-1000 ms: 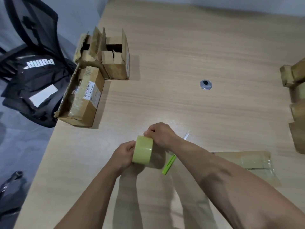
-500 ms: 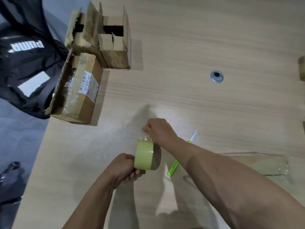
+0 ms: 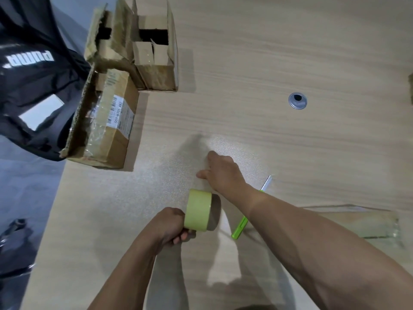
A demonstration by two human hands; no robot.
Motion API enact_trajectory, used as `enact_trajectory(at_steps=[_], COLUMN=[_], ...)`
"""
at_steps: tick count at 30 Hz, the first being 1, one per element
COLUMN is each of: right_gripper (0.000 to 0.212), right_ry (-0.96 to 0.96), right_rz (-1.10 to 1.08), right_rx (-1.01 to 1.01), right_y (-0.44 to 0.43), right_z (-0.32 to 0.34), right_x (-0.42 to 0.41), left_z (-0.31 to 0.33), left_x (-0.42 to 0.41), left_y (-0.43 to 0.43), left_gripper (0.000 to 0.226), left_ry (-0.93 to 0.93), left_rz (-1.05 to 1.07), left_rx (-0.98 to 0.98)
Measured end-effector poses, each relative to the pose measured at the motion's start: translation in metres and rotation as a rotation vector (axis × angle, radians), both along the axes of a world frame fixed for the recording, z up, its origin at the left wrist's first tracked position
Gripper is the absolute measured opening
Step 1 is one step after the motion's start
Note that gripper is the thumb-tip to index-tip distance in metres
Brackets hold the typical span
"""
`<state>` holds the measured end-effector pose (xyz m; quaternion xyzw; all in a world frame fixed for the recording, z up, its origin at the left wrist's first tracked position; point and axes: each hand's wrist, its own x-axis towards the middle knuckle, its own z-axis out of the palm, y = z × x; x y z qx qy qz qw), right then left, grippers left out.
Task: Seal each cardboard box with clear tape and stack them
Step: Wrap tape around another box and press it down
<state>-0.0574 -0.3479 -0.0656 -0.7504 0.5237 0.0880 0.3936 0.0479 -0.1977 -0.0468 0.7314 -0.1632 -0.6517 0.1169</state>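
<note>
A pale wood-grain table (image 3: 290, 52), smooth and mostly matt, with a soft sheen near its middle. Brown corrugated cardboard boxes (image 3: 154, 70) have rough, torn edges; one box (image 3: 116, 130) carries glossy, wrinkled clear tape and a white paper label (image 3: 118, 110). The tape roll (image 3: 197, 210) is smooth, yellowish film on a dull brown card core (image 3: 215, 211). A utility knife (image 3: 240, 229) has a bright green plastic handle and a shiny metal blade (image 3: 267, 182). A silver metal ring (image 3: 297, 101) is set in the tabletop. Crinkled clear plastic wrap (image 3: 368, 222) lies at the right; shiny black cloth (image 3: 33, 74) at the left.

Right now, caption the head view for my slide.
Left hand grips the tape roll, right hand pinches the tape end stretched from it; open cardboard boxes sit at the table's far left.
</note>
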Motion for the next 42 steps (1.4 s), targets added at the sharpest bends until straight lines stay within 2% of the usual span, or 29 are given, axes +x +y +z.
enact_trajectory(at_steps=[10, 19, 27, 36, 42], right_gripper=[0.030, 0.023, 0.025, 0.018, 0.021], right_ry=[0.019, -0.187, -0.190, -0.324, -0.359], right_rz=[-0.131, -0.242, -0.136, -0.084, -0.086], right_rx=[0.022, 0.186, 0.172, 0.113, 0.057], right_y=[-0.005, 0.006, 0.024, 0.037, 0.031], right_z=[0.001, 0.031, 0.056, 0.090, 0.113], right_x=[0.005, -0.038, -0.064, -0.096, -0.146], left_z=[0.002, 0.011, 0.024, 0.071, 0.091], left_x=[0.000, -0.001, 0.008, -0.029, -0.097], left_y=[0.000, 0.001, 0.007, 0.000, -0.016], left_gripper=[0.022, 0.030, 0.027, 0.013, 0.012], left_ry=[-0.021, -0.123, -0.414, -0.700, -0.638], left_rz=[-0.004, 0.044, 0.104, 0.380, 0.434], left_rx=[0.025, 0.024, -0.132, -0.466, -0.617])
